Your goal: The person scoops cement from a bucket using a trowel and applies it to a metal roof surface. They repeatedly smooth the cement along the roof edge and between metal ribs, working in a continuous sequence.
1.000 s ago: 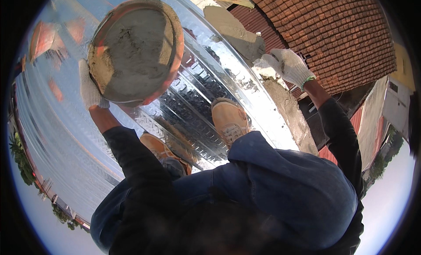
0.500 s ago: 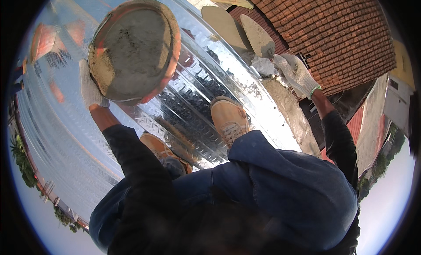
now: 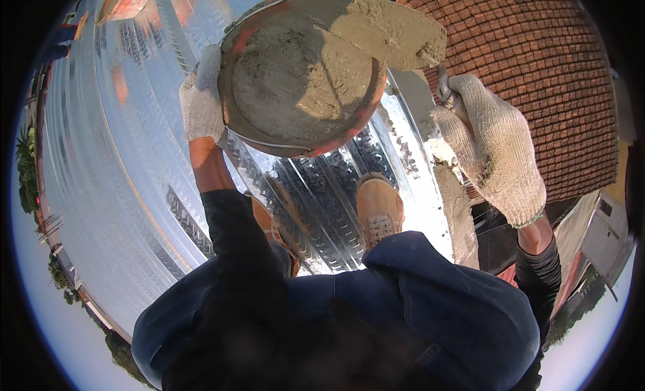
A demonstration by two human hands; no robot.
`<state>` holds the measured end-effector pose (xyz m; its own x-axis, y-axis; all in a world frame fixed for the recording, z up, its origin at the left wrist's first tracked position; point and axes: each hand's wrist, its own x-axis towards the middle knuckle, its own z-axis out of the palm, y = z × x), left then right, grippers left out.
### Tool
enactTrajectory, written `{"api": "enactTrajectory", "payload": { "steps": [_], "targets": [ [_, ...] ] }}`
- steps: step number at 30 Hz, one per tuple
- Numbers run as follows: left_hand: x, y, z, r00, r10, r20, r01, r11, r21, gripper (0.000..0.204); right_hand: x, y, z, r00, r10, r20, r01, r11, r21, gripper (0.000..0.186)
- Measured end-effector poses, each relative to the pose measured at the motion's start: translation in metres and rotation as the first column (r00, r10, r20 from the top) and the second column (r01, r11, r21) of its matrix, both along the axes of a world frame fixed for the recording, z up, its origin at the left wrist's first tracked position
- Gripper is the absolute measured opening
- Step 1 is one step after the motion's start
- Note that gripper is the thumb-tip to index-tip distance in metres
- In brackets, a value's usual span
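Note:
A round orange bucket (image 3: 329, 144), coated with grey residue, is filled with wet grey mortar (image 3: 282, 82). My left hand (image 3: 203, 99), in a white knit glove, grips its left side. My right hand (image 3: 496, 146), gloved the same way, is closed around the handle of a trowel (image 3: 396, 31). The mortar-coated trowel blade reaches over the bucket's far right side and casts a shadow on the mortar. I cannot tell whether the blade touches the mortar.
Shiny ribbed metal sheets (image 3: 121, 189) lie under the bucket and my tan shoes (image 3: 379, 206). Along their right edge runs a rough mortar strip (image 3: 458, 220). Beyond it is a lower tiled roof (image 3: 531, 68). A blurred orange container (image 3: 124, 3) stands at the far left.
The trowel has swung from over the mortar strip at the right to above the bucket. My right hand has come nearer. The bucket and left hand appear farther right in view.

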<state>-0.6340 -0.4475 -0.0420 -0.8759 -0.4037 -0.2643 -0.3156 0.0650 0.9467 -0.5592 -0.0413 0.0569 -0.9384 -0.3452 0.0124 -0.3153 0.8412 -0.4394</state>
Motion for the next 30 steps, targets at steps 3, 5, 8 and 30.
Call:
{"api": "enactTrajectory", "payload": {
  "steps": [3, 5, 8, 30],
  "targets": [
    [0.006, 0.01, 0.018, 0.999, 0.031, -0.036, -0.029, 0.998, 0.048, 0.057, -0.003, -0.02, 0.011, 1.0, 0.029, 0.011, -0.03, 0.989, 0.141, 0.03],
    [-0.003, 0.042, 0.009, 0.997, 0.01, -0.072, 0.001, 0.988, 0.153, 0.055, -0.002, -0.022, 0.022, 0.999, -0.002, 0.052, -0.011, 0.972, 0.236, 0.032],
    [-0.006, 0.072, 0.017, 0.996, -0.001, -0.094, 0.009, 0.996, 0.091, 0.055, -0.003, -0.023, 0.007, 0.976, -0.023, 0.215, -0.017, 0.982, 0.186, 0.035],
    [-0.004, 0.069, 0.038, 0.996, -0.064, -0.056, 0.069, 0.995, 0.078, 0.06, 0.04, 0.011, -0.011, 0.655, 0.107, 0.748, 0.544, 0.62, -0.565, 0.042]
  ]
}}
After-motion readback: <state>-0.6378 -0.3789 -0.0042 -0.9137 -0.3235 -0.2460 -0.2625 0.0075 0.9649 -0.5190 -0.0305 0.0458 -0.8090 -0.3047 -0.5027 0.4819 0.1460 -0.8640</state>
